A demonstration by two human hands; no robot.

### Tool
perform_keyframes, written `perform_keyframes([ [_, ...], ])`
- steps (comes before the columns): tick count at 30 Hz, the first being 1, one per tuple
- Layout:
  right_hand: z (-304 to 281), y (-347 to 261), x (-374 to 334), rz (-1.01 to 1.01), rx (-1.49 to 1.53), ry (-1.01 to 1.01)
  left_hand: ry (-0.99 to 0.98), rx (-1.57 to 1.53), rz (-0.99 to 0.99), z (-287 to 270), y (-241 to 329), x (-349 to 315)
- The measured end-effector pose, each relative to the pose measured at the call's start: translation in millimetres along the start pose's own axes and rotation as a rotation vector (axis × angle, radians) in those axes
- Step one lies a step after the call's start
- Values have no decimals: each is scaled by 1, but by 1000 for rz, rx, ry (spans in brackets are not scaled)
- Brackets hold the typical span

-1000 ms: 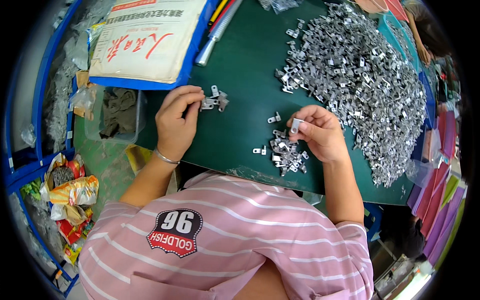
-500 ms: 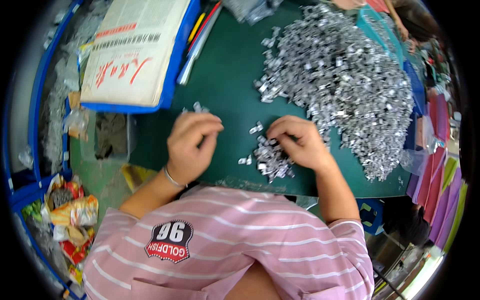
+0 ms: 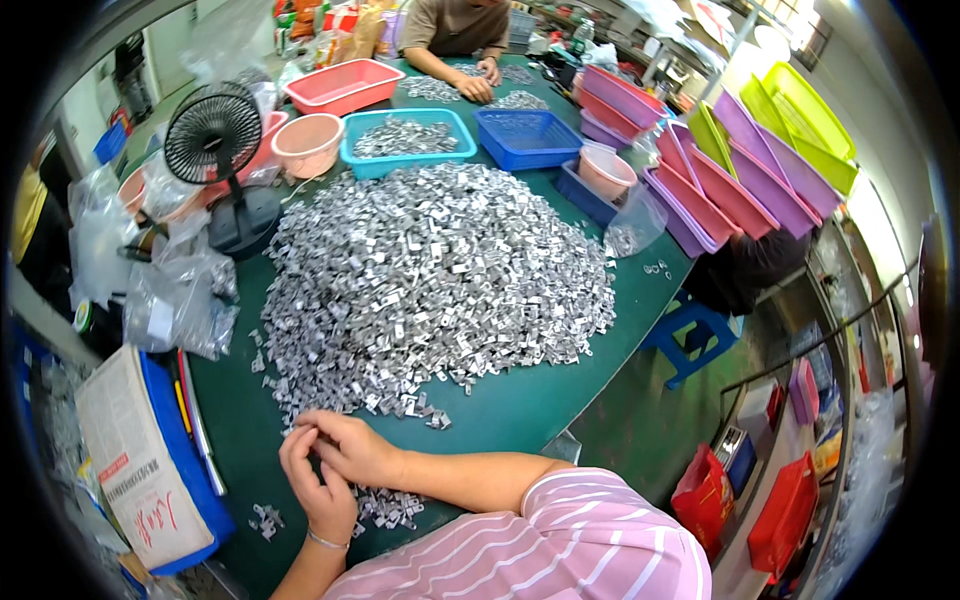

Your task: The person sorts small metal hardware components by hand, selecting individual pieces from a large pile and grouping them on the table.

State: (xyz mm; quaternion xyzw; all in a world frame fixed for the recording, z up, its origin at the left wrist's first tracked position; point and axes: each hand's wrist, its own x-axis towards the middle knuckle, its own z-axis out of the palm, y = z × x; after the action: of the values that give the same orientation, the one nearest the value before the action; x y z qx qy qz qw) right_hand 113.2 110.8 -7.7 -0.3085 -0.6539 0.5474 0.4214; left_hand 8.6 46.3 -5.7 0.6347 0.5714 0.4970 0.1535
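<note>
Metal clips point(image 3: 385, 507) under both wrists, left hand point(image 3: 318, 488) and right hand point(image 3: 352, 448) meeting, fingers' grip unclear.

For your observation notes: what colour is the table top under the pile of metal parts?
Dark green table top, clearest in the head view.

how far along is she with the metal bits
Done: only a small cluster of clips beside the hands and a few more by the blue tray. In hand: the left hand and right hand meet over something too small to see. Left: the big pile, nearly all of it.
</note>
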Motion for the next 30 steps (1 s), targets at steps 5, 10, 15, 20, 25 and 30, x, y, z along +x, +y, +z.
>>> perform_keyframes([
  [5,-4,-2,-4,-17,-41,-16,-20,32,-69,8,-10,3],
  [10,-1,-3,-11,29,-142,-111,-94,59,-88,8,-13,-1],
  [15,-1,0,-10,-47,-190,-110,-58,62,-40,6,-2,1],
  [20,1,-5,-13,-51,-119,-88,-69,52,-14,3,3,3],
  [25,2,10,-13,12,-287,-124,-142,-18,-109,7,-2,3],
  [30,0,5,-12,31,-313,-143,-138,-23,-119,8,-5,1],
])
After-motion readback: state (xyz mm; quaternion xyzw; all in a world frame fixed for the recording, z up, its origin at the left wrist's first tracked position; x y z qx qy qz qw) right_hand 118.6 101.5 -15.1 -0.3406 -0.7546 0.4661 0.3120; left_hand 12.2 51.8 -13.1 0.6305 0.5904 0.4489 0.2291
